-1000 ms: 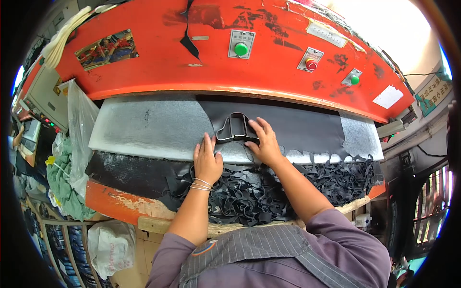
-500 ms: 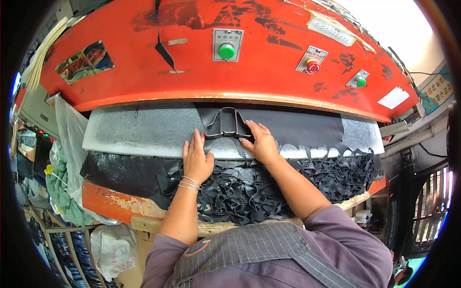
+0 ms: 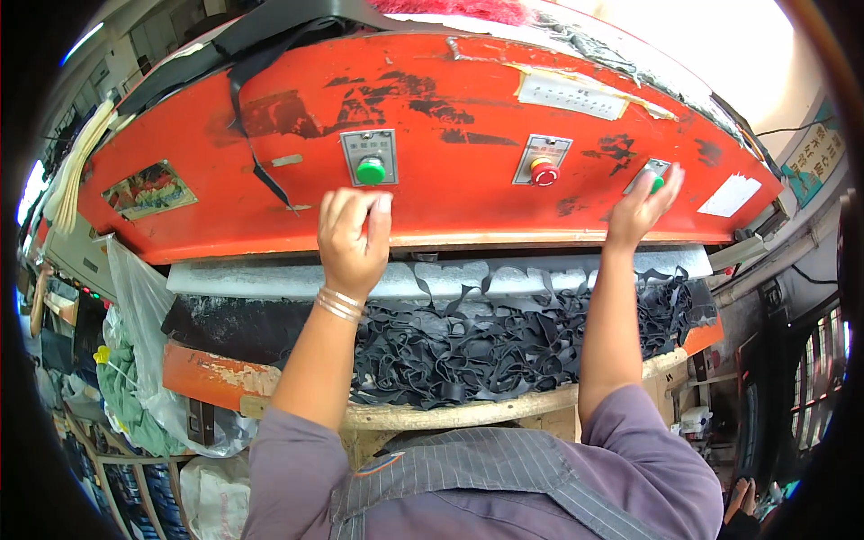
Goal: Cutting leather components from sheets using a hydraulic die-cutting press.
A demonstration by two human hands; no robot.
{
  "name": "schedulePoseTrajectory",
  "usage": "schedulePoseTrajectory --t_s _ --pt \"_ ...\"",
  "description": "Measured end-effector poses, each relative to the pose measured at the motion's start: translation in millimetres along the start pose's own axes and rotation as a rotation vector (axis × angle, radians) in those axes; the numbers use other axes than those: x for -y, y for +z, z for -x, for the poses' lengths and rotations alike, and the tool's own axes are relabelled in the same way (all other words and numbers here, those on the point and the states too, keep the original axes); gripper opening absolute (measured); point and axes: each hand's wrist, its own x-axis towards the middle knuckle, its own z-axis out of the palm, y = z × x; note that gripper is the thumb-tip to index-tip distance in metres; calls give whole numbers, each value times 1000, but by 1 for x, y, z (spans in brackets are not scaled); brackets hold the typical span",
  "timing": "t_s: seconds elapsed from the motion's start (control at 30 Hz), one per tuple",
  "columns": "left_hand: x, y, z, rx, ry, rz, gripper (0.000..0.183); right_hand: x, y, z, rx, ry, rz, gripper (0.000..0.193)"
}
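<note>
My left hand (image 3: 354, 236) is raised in front of the red press head (image 3: 450, 202), its fingers curled in a loose fist with nothing in them. It is just below the middle green push button (image 3: 371, 171). My right hand (image 3: 641, 209) is open, fingers apart, at the right green push button (image 3: 658, 184) and partly covering it; whether it presses cannot be told. Below the head, the front strip of the white cutting board (image 3: 315, 281) shows. The metal cutting die and most of the black sheet are hidden under the head.
A red stop button (image 3: 544, 172) sits between the two green ones. Tangled black offcuts (image 3: 468, 346) cover the ledge before the board, above a worn wooden edge (image 3: 432, 414). Clear plastic sheeting (image 3: 144, 297) hangs at left. Black strips (image 3: 252, 144) dangle over the head.
Both hands have left the cutting die and risen to the press front, the left to the middle button, the right to the right one. The view has shifted; the die is now hidden.
</note>
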Motion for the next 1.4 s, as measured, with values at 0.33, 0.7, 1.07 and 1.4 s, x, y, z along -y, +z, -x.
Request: schedulePoseTrajectory --t_s 0.33,0.7,1.07,1.4 --pt "-39 -54 95 670 -210 18 26 42 -114 98 869 229 -221 38" --pt "-94 -91 219 713 -321 -169 15 152 -184 207 1582 -397 -168 33" --pt "-50 -91 166 1079 -468 37 22 163 -52 138 1830 -620 -474 12" --pt "66 -25 131 953 -262 -326 59 151 184 189 1668 -1084 -293 14"
